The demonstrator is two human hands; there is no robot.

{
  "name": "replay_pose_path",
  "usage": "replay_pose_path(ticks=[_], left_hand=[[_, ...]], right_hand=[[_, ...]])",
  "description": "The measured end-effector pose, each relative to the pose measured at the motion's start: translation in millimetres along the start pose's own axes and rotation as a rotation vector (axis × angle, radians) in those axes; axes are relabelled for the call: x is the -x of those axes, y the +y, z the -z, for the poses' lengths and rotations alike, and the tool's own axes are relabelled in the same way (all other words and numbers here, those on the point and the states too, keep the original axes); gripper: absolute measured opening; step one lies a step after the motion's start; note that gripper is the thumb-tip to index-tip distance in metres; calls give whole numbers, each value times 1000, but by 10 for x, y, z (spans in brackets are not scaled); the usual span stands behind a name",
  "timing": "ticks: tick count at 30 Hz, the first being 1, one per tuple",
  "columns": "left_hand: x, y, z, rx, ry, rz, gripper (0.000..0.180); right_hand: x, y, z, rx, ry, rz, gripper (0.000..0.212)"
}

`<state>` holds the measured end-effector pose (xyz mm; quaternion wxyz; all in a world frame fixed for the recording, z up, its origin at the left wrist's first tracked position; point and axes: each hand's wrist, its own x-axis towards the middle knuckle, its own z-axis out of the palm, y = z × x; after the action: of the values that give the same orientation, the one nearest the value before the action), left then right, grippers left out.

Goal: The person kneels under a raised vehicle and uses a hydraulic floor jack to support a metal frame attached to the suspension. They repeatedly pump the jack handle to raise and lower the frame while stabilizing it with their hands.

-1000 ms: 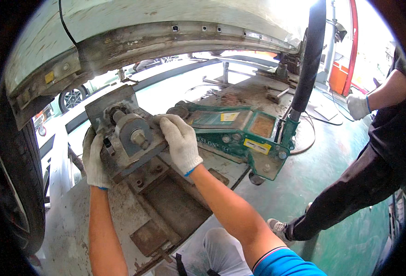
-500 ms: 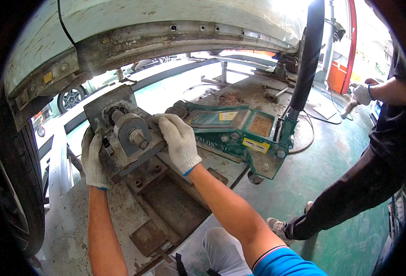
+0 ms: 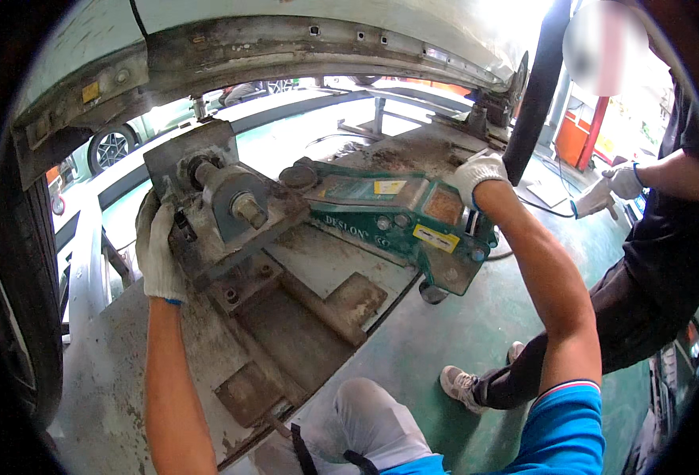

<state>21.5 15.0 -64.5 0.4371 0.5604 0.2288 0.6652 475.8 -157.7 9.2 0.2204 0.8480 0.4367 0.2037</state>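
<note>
My left hand [image 3: 159, 249], in a white knit glove, holds the left edge of a heavy, grimy metal clamp [image 3: 234, 202] with a thick threaded bolt. My right hand [image 3: 480, 176], gloved too, is at the lower end of the long black jack handle [image 3: 533, 111]. Its fingers are mostly hidden, so I cannot tell how firmly it grips. Between my hands, a green floor jack [image 3: 365, 207] lies with its round saddle [image 3: 298, 176] close to the clamp's right side. The clamp rests above a rusty steel base [image 3: 298, 324].
Overhead runs the car's sill [image 3: 286, 59], with a tyre [image 3: 28, 301] at the left. A co-worker [image 3: 658, 229] in dark clothes and white gloves stands at the right. A grey frame rail [image 3: 286, 119] crosses behind; a dark hose [image 3: 543, 210] lies beyond the jack.
My right hand has left the clamp's right side and moved right to the jack handle. My left hand stays on the clamp. The handle's upper part appears farther right.
</note>
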Motion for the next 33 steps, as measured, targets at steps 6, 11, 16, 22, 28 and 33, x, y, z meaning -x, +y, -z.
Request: replay_pose_path(ticks=[6,11,16,22,28,33], left_hand=[[-37,-31,103,-61,-16,-7,65],[-32,-44,90,-120,33,-13,67],[-124,-144,204,-167,40,-43,68],[-60,-66,109,-61,-13,-3,74],[-161,-136,150,-18,-21,7,79],[-205,-195,177,-29,-61,6,78]], right_hand=[[-76,-198,-373,19,-12,56,26],[-117,-130,-399,-74,72,-36,24],[13,-199,-175,-206,136,-57,25],[554,53,-126,-753,808,-43,28],[1170,-323,-471,-1571,1017,-302,22],[1667,-1245,-882,-1401,1008,-1,20]])
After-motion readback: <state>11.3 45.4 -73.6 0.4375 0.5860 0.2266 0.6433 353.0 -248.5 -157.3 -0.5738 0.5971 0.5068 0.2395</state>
